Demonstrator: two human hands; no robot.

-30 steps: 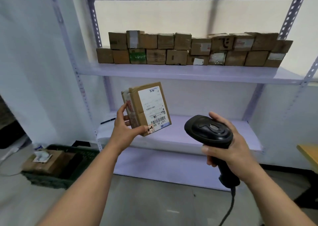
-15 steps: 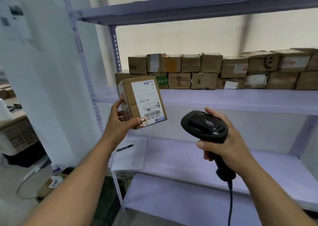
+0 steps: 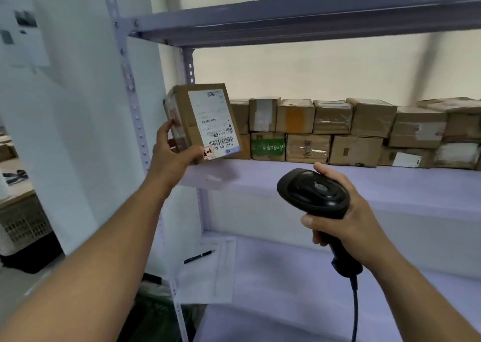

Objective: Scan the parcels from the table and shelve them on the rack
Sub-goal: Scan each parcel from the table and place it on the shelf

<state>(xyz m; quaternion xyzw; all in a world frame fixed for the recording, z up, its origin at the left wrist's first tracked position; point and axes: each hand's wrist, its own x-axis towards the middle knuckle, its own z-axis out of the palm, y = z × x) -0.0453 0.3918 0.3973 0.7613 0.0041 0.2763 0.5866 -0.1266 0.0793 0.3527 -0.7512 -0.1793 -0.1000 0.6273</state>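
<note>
Close ahead now, the rack shelf [image 3: 338, 183] meets the parcel [image 3: 203, 123], raised in the left hand [image 3: 171, 156]'s grip to its left end beside the stacked boxes [image 3: 338, 130], so shelving seems next, while the right hand [image 3: 346, 222] clasps the scanner [image 3: 312, 193].

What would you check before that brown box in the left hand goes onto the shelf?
1. Left hand grips the brown cardboard parcel with white label securely: ok.
2. Pale lilac shelf board has bare space before the row of stacked cardboard boxes: ok.
3. Black handheld scanner, gripped by the right hand, sits below the parcel's path: ok.
4. Barcode scanned: cannot tell.
5. Gap at the row's left end: cannot tell, the parcel hides it.
</note>
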